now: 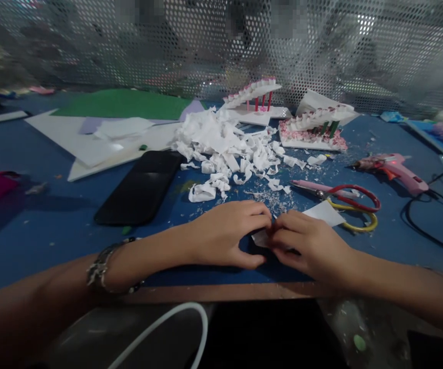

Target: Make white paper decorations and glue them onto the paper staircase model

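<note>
Just above the front edge of the table, my two hands meet at the fingertips. My right hand (pixel 309 243) is closed, its fingers pinched on a small piece of white paper (pixel 260 239). From the left, my left hand (pixel 232 233) reaches in with curved fingers touching the area by the paper. Its thumb lies apart from those fingers, so a gap shows between them. Scissors (pixel 354 197) with a red and a yellow handle loop lie right of my hands. A flat white paper piece (pixel 325 212) sits beside them. Beyond is a heap of torn white paper curls (pixel 221 141).
A black phone (pixel 140 189) lies left of the heap. Two small decorated models (pixel 313 128) stand behind it. A pink glue gun (pixel 396 171) with a black cord rests at right. Green sheet (pixel 125 104) and white boards (pixel 79 138) lie back left. Perforated metal (pixel 190 46) borders the table.
</note>
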The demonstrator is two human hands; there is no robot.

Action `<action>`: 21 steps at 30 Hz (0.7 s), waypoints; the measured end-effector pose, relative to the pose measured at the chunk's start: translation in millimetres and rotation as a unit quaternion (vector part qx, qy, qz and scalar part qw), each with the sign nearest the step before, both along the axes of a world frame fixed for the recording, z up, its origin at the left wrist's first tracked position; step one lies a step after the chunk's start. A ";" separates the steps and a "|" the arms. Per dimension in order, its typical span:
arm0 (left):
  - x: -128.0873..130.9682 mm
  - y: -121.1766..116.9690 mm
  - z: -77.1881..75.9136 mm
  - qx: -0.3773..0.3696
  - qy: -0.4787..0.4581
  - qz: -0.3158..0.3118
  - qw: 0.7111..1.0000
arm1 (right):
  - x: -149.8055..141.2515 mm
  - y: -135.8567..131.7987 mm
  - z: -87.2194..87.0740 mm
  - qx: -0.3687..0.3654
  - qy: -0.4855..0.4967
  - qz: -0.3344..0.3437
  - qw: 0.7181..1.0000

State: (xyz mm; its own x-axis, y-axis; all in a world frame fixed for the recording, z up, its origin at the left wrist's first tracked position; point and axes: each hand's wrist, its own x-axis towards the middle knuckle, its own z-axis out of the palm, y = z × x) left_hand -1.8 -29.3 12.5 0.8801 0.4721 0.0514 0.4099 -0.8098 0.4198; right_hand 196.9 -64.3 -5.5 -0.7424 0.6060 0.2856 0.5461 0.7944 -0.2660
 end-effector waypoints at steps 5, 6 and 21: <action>0.4 2.1 -2.2 0.036 -0.024 0.003 0.999 | -0.7 0.3 4.4 0.015 0.008 -0.013 1.000; -0.1 2.1 -2.7 0.045 -0.029 0.001 0.999 | -0.3 0.5 5.0 -0.002 0.019 -0.018 1.000; 0.5 4.8 6.4 0.040 -0.093 0.037 0.994 | 5.8 15.6 22.9 -0.027 0.034 -0.004 0.999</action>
